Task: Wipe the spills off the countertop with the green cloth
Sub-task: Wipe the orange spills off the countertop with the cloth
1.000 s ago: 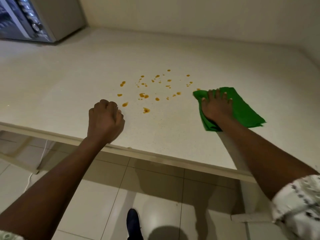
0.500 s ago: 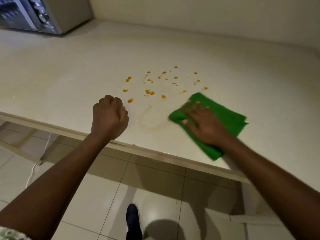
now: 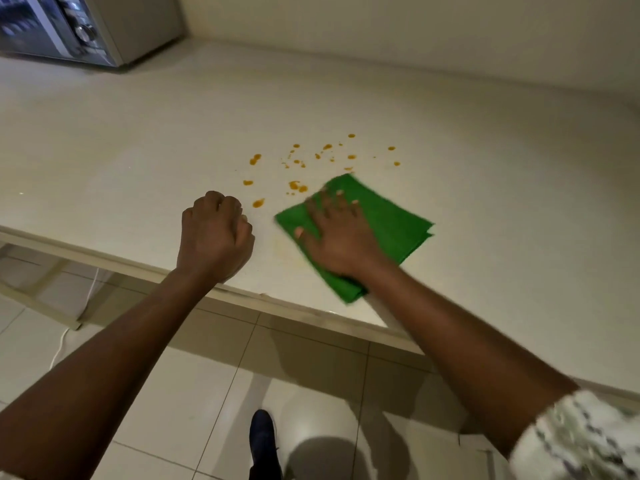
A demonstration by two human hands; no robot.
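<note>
A folded green cloth point(image 3: 391, 223) lies flat on the pale countertop point(image 3: 138, 140), close to its front edge. My right hand point(image 3: 337, 237) presses down on the cloth's left half with fingers spread. Orange spill drops point(image 3: 298, 186) are scattered just beyond and left of the cloth, with more drops point(image 3: 351, 156) farther back. A faint smear point(image 3: 282, 249) marks the counter left of the cloth. My left hand point(image 3: 214, 237) rests as a fist on the counter near the front edge, holding nothing, with one orange drop point(image 3: 258, 203) just past its knuckles.
A silver microwave point(image 3: 86, 29) stands at the back left of the counter. A wall point(image 3: 415, 29) runs along the back. The tiled floor point(image 3: 194, 393) and a dark shoe point(image 3: 262, 441) show below the counter's front edge point(image 3: 104, 256). A white cable point(image 3: 60, 344) hangs at the left.
My right hand slid the green cloth from the right of the spill leftward and toward the front edge, removing the nearest drops and leaving a faint smear. My left fist stayed put.
</note>
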